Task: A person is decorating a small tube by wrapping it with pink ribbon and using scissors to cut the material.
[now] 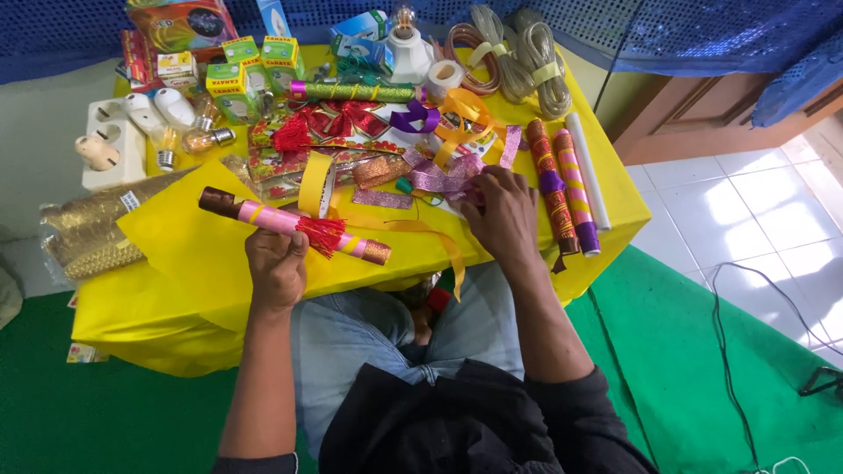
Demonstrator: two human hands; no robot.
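The left hand (277,268), at lower left of centre in the frame, is clenched around a decorated tube (294,226) wrapped in pink, yellow and glittery bands, with a red tassel (320,233) at its middle. The tube lies slanted, its dark end toward the upper left and its glitter end toward the lower right, above the yellow-covered bench (193,290).

The right hand (505,215), right of centre, rests palm down on the bench with its fingers curled into a heap of purple glitter ribbon (443,178); whether the grip has closed on a strip cannot be told, since the fingertips are hidden.

Just right of that hand lie 2 wrapped tubes (562,189) in red, purple and pink, and beside them a plain white roll (587,171). Above the ribbon heap sit orange ribbon loops (464,110) and a green glitter tube (356,91). Coils of cable (514,57) lie at the upper centre, next to a white lamp socket (407,54). At upper left are small green-and-yellow boxes (250,66), light bulbs (198,132) and a white socket block (110,149). Gold mesh fabric (88,233) hangs at the left edge.
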